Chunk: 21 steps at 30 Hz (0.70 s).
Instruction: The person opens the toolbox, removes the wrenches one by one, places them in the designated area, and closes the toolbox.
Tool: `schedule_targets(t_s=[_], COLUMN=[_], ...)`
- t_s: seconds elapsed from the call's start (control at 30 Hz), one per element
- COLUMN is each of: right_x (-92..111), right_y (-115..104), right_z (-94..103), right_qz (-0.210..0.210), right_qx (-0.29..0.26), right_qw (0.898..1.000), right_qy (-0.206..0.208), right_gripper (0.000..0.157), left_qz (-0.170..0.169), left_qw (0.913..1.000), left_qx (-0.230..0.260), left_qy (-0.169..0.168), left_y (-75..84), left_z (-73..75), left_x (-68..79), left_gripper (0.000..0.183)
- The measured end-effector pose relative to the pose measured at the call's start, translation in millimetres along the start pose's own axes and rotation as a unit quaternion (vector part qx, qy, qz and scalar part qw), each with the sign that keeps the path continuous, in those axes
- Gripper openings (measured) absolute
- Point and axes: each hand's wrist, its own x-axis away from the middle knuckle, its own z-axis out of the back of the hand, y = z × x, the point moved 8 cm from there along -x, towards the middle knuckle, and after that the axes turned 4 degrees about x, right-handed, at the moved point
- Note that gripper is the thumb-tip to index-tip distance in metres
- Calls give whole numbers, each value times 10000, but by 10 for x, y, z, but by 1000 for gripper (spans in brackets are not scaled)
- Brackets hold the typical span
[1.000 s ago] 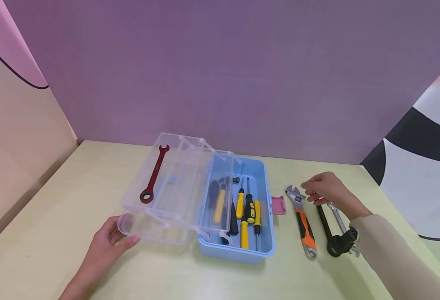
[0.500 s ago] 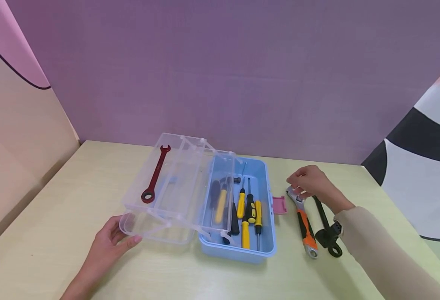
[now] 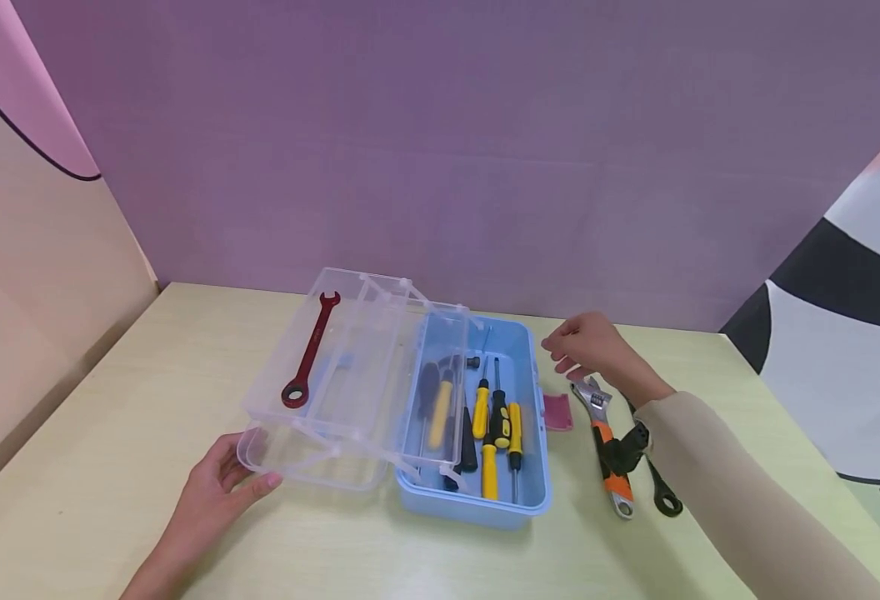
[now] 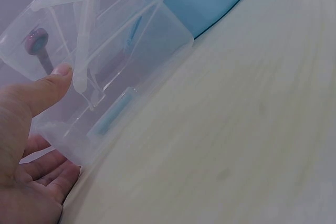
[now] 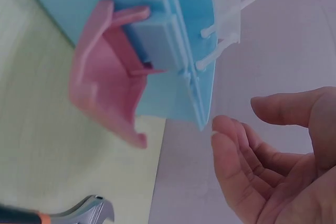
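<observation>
A blue toolbox [image 3: 477, 512] stands open mid-table with several yellow and black screwdrivers [image 3: 489, 471] inside. Its clear upper tray [image 3: 365, 367] is swung out to the left and carries a dark red ratchet wrench [image 3: 308, 354]. Below that tray lies the clear lid [image 3: 320, 467]. My left hand [image 3: 218, 487] grips the lid's left end, thumb in front and fingers behind it, as the left wrist view shows. My right hand [image 3: 593, 346], holding nothing, hovers right of the box above its pink latch [image 3: 557, 412], thumb and fingertips apart in the right wrist view [image 5: 273, 161].
An adjustable wrench [image 3: 605, 446] with an orange and black handle lies right of the box. Beside it is a black tool [image 3: 665, 492], partly hidden by the right sleeve [image 3: 717, 467] and wrist camera. A purple wall [image 3: 485, 167] closes off the table's back.
My right hand has moved left, from above the wrenches to near the toolbox's right edge. The left hand, the lid and the tools have stayed in place.
</observation>
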Motion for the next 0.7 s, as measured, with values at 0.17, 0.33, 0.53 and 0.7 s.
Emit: schedule_targets(t_s=[0.17, 0.33, 0.53, 0.7], right_x=[-10, -30, -55, -79], right_y=[-116, -255, -406, -490], right_z=[-22, -69, -127, -172], right_qz=[-2, 1, 118, 136], right_qx=[17, -18, -78, -92], right_qw=[10000, 10000, 9999, 9999], right_qy=[-26, -64, -3, 15], right_gripper=[32, 34, 32, 31], left_qz=[57, 83, 78, 147], left_qw=[9999, 9998, 9997, 9995], left_qx=[-90, -195, -228, -270], left_qy=[-9, 23, 32, 12], left_y=[-11, -2, 5, 0], left_z=[2, 19, 16, 1], left_x=[-1, 12, 14, 10], left_gripper=[53, 54, 54, 54])
